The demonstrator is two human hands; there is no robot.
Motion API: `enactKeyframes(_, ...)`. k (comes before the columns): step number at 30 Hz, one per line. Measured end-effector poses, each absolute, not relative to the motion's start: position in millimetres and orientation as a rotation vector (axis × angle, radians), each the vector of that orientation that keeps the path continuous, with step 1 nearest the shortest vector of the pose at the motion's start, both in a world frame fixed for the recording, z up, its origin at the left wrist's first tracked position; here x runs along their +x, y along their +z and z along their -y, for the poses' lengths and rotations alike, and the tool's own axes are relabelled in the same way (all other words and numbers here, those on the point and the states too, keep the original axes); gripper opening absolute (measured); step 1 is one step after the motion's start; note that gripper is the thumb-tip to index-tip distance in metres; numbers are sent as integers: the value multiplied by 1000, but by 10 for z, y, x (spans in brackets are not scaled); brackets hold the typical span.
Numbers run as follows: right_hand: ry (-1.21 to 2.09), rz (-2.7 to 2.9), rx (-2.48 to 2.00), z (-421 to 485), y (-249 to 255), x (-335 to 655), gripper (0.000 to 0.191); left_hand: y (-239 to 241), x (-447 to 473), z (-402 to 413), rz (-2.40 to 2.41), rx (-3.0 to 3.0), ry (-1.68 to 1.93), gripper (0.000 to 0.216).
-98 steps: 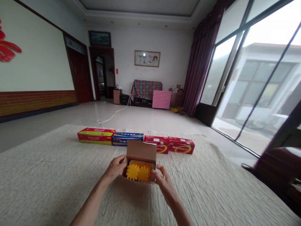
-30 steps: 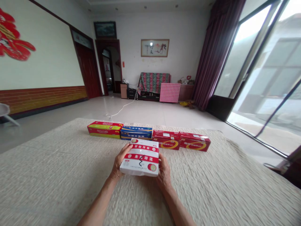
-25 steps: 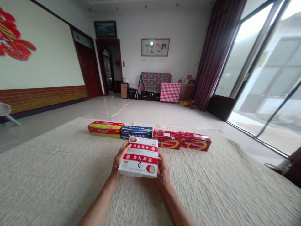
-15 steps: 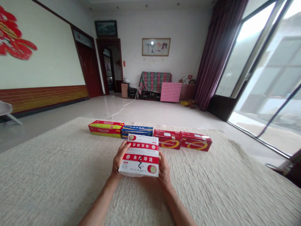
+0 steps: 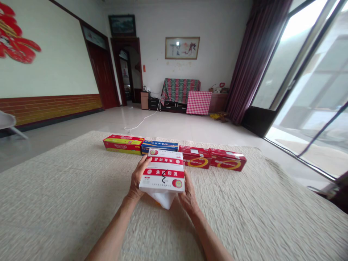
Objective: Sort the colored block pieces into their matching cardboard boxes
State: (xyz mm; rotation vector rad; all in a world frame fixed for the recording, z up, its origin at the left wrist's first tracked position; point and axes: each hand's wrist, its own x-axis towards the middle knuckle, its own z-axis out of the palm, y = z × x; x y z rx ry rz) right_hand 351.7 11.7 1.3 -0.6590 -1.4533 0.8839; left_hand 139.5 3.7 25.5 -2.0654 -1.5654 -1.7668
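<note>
Both my hands hold a white carton with red bands and dark pen marks (image 5: pixel 163 180). My left hand (image 5: pixel 138 177) grips its left side, thumb at the upper edge. On the opposite side, my right hand (image 5: pixel 189 194) presses with its fingers partly hidden. Under the near edge hangs something white and soft-looking (image 5: pixel 164 199), perhaps a bag or wrapping, with a bit of orange beside it. Just beyond stand a red and yellow-green box (image 5: pixel 123 145), a blue box (image 5: pixel 160 145), partly covered by the carton, and two dark red boxes (image 5: pixel 197 157) (image 5: pixel 227 159), all in a row.
The boxes rest on a cream quilted cover (image 5: pixel 81 188). Past it lies a tiled floor with a white cable (image 5: pixel 141 121). At the far wall is a low black cabinet (image 5: pixel 174 107) with cloth-covered things. A sliding glass door (image 5: pixel 307 79) is on the right.
The carton has tipped or lifted a little in my hands, and the white soft thing now shows below its near edge. The whole view has shifted slightly upward in frame.
</note>
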Motion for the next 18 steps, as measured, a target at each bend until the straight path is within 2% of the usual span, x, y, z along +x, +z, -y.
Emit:
enactKeyframes(6,977,1478,-677,-105,-8,3496,52,201,1335,-98,1670,-2018,-1735,48)
enactKeyframes(14,707,1426,-968,-221,-69,3596,34,287,1359,-131,1773,-1980,-1563,29)
enactKeyframes(18,583,1494,-1052,-224,-3,3648,30,248,1377,-137,1887,-2044,-1629,40)
